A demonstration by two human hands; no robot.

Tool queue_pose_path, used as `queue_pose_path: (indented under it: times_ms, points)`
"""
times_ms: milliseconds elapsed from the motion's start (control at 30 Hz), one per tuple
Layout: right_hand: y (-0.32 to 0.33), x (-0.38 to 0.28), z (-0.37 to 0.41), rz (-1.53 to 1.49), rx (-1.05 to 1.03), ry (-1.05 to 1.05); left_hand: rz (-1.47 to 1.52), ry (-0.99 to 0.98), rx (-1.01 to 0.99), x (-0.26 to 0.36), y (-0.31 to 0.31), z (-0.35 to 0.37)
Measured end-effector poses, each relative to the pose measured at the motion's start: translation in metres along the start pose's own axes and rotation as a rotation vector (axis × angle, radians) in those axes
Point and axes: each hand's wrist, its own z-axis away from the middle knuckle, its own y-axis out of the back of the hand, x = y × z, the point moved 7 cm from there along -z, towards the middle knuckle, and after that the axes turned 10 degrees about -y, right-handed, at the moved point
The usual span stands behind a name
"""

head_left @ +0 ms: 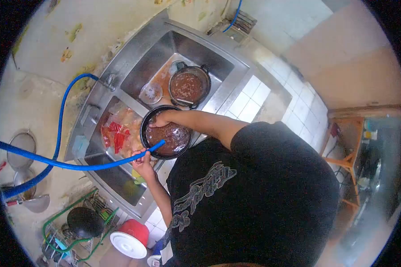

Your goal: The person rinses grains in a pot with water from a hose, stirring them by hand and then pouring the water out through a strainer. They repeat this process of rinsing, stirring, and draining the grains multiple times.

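Note:
A blue hose [107, 167] is gripped in my left hand [142, 163], with its open end [160, 144] over a dark round pot [143, 133]. Reddish-brown wet contents [171, 135], grain-like in look, fill much of this pot. My right hand [159, 119] reaches down into it near the far rim, and its fingertips are hidden in the contents. The pot is at the front of the steel sink, close to the divider between two basins. A second dark pot [189, 86] with similar brown contents stands in the farther basin, beside a clear round strainer or bowl [151, 93].
Clear and red plastic bags [118, 133] lie in the nearer basin. A tap [108, 82] joins another stretch of hose by the wall. Below the sink stand a red bucket with a white lid [128, 245] and a green-edged dish rack [93, 196] holding a wok [85, 221].

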Motion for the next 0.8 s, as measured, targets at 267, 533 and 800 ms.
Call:
queue_pose_path:
  times_ms: [267, 533, 800]
  points:
    - [-0.029, -0.02, 0.023, 0.406, -0.273, 0.281, -0.069, 0.06, 0.03, 0.006, 0.0, 0.003]
    - [-0.067, -0.003, 0.081, 0.585, 0.173, 0.566, -0.004, -0.006, 0.039, 0.005, 0.004, -0.001]
    - [-0.064, -0.021, 0.06, 0.765, 0.034, 0.402, 0.07, 0.007, 0.049, 0.013, -0.003, 0.0]
